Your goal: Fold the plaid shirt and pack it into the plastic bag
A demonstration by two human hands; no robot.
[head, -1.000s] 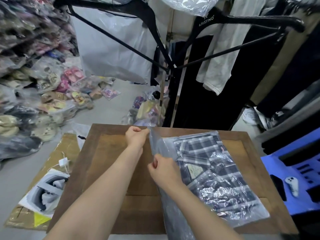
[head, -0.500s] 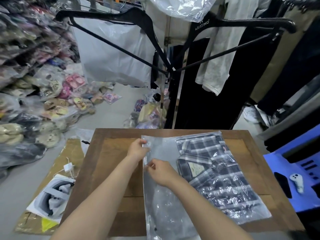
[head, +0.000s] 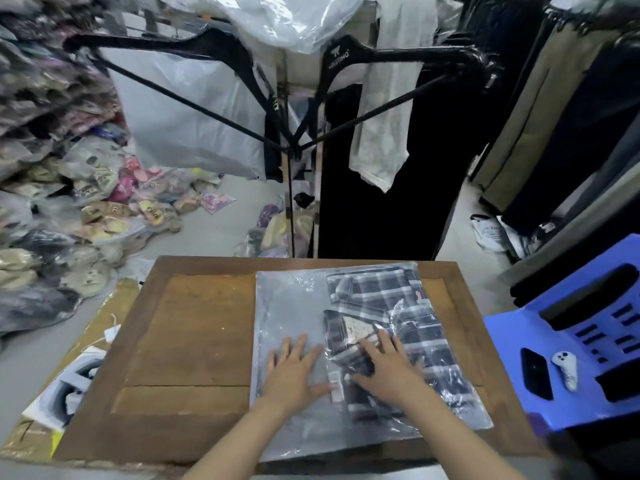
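Observation:
The folded plaid shirt (head: 391, 299), dark blue and white, lies inside a clear plastic bag (head: 291, 306) spread flat on the wooden table (head: 194, 327). The shirt fills the bag's right half; the left half lies flat with nothing in it. My left hand (head: 294, 372) presses flat, fingers spread, on that left part of the bag. My right hand (head: 389, 370) rests flat on the shirt through the plastic, beside a paper tag.
A blue plastic stool (head: 585, 341) at the right holds a black phone (head: 536, 374) and a white controller (head: 566, 368). Black hangers (head: 398, 57) and hanging clothes stand behind the table. Bagged goods pile up at the left. Cardboard (head: 69, 375) lies on the floor.
Both hands let go of the bag's upright flap. The flap has been laid down leftward, flat on the table. Both hands moved nearer to me and now press flat on the bag.

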